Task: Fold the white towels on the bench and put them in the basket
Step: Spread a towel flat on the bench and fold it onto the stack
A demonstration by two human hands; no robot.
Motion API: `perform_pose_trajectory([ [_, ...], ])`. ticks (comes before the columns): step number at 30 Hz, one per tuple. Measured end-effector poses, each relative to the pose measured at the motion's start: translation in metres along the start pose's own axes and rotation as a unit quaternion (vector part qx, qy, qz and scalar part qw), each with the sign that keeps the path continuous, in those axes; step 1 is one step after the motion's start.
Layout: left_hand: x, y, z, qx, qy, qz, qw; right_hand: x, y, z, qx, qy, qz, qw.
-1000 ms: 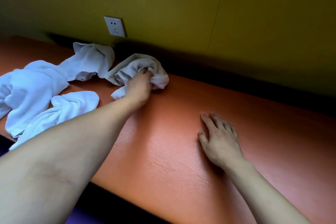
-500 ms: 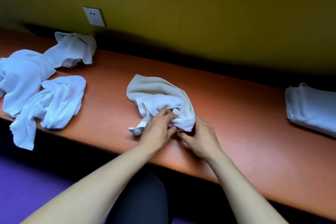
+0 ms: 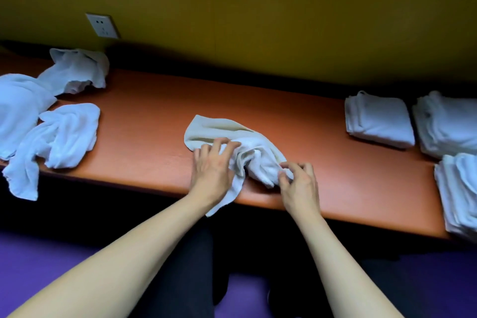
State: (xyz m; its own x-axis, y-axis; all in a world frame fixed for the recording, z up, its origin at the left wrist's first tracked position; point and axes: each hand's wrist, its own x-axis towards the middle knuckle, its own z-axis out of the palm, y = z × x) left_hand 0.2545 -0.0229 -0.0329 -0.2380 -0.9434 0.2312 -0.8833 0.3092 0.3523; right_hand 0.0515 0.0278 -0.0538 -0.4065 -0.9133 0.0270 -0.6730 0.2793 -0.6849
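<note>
A crumpled white towel lies on the orange bench, near the bench's front edge, with one corner hanging over that edge below the left wrist. The left hand rests palm-down on the towel's left part; its fingers are spread and nearly straight, pressing the cloth flat rather than curling round it. The right hand sits at the towel's right end, where the cloth is bunched into ridges; its thumb and forefinger are bent toward each other and pinch a fold of the fabric, while the remaining fingers are loosely curled above the bench (their contact with the cloth cannot be made out). Both forearms reach in from the lower edge of the view.

To the left, three unfolded white towels lie in a loose heap on the bench, touching one another, the nearest one trailing over the front edge. To the right, well apart from the hands, stand three stacks of folded towels, set just beside each other. A wall socket is mounted on the olive-yellow wall behind the bench. The floor below is purple.
</note>
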Motion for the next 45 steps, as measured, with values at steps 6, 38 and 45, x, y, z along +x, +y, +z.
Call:
perform_pose_trajectory([
  [6, 0.021, -0.025, 0.002, 0.000, -0.093, -0.025, 0.995, -0.005, 0.000, -0.003, -0.039, -0.001, -0.020, 0.999],
  [38, 0.011, 0.111, -0.205, -0.306, 0.052, 0.130, 0.941, -0.021, -0.180, -0.182, 0.236, 0.040, -0.243, 0.940],
  [45, 0.018, 0.103, -0.246, -0.287, 0.158, 0.044, 0.944, -0.035, -0.161, -0.221, 0.164, -0.280, -0.138, 0.936],
])
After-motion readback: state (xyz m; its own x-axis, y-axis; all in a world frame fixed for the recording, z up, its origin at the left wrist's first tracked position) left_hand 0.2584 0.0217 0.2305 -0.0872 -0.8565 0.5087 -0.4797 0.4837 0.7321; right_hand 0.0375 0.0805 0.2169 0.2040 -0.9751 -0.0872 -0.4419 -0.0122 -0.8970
